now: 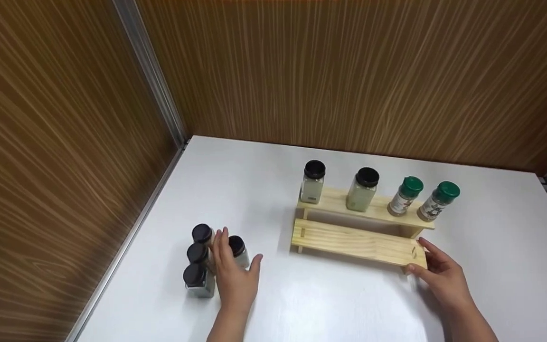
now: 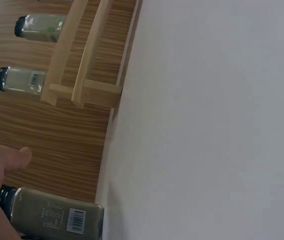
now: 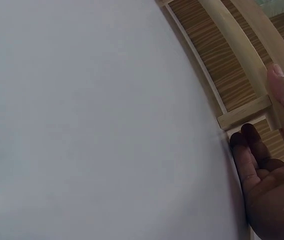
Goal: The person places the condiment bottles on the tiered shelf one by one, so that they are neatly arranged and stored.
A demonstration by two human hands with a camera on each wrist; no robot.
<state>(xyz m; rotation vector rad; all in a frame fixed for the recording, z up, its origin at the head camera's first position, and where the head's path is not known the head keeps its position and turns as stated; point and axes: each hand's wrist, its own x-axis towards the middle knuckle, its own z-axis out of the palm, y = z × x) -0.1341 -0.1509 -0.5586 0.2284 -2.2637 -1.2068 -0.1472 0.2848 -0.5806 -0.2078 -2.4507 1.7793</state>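
Observation:
My left hand [image 1: 237, 282] reaches over a black-capped glass jar [image 1: 241, 258], its fingers nearly straight and the thumb held apart. In the left wrist view the same jar [image 2: 57, 214] stands upright beside the palm, barcode showing. Three more black-capped jars [image 1: 201, 286] stand in a row just left of that hand. My right hand [image 1: 444, 280] grips the right end of a two-tier wooden rack [image 1: 349, 240], thumb at the front edge and forefinger at the rear. Seen from the right wrist, the other fingers [image 3: 254, 172] curl beside the rack's end.
On the rack's upper tier stand two black-capped jars [image 1: 361, 194] and two green-capped shaker bottles [image 1: 402, 202]. The lower tier is bare wood. A white table [image 1: 330, 304] lies beneath, bounded by wood-grain panels [image 1: 302, 71] at the back and left.

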